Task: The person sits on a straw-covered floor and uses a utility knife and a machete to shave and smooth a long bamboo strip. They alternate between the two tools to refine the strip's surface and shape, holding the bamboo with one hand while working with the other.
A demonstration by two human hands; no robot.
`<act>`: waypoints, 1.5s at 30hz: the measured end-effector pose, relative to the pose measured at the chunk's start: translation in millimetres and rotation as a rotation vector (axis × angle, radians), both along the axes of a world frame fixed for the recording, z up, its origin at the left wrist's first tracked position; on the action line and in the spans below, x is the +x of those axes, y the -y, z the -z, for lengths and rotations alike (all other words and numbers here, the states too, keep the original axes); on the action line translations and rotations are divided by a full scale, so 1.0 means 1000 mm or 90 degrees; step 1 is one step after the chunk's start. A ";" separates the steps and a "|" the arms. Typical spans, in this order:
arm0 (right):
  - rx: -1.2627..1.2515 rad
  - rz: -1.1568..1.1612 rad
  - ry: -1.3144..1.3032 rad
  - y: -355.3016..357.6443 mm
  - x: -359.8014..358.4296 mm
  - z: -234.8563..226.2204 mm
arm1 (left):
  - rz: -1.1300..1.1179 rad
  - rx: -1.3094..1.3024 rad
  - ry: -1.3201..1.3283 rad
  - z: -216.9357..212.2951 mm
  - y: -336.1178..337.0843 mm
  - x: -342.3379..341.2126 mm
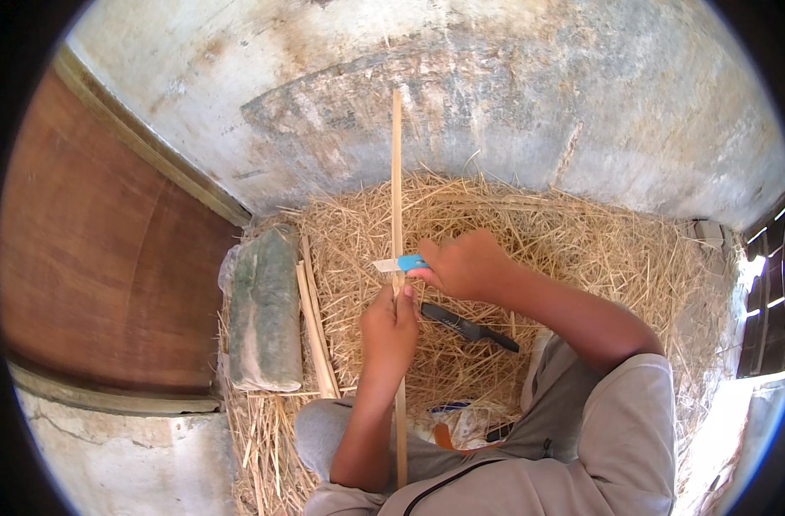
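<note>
One long wooden strip (397, 185) runs straight away from the body toward the wall (461, 95), its long axis near vertical in view, near end down between the knees over the straw heap (573, 249). Left hand (389, 331) wraps it closed at mid-length. Right hand (466, 265) sits just above and to the right, closed on a blue-handled knife (401, 264) whose blade lies crosswise, touching the strip just above the left fingers. A dark-handled tool (468, 327) lies on straw, right of the strip.
</note>
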State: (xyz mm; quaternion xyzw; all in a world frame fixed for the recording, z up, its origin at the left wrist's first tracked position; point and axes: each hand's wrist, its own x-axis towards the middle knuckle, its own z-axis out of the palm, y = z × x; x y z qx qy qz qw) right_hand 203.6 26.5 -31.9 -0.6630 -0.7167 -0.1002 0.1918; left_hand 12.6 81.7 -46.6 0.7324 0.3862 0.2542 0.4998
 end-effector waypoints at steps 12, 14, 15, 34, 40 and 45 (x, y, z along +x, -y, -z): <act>-0.080 0.184 -0.007 -0.013 0.050 -0.018 | 0.040 -0.100 -0.011 -0.007 0.030 0.002; -0.054 0.188 0.031 -0.013 0.055 -0.018 | 0.047 -0.108 -0.008 -0.014 0.031 0.003; -0.040 0.193 0.051 -0.013 0.060 -0.019 | 0.053 -0.111 -0.008 -0.019 0.032 0.004; -0.010 0.762 -0.266 0.054 0.229 -0.030 | 0.190 -0.101 -0.078 -0.057 0.069 -0.039; -0.070 0.481 -0.265 0.039 0.174 -0.035 | 0.136 -0.301 0.003 -0.033 0.044 -0.038; -0.110 0.287 -0.218 0.014 0.117 -0.038 | 0.133 -0.279 0.030 -0.031 0.041 -0.019</act>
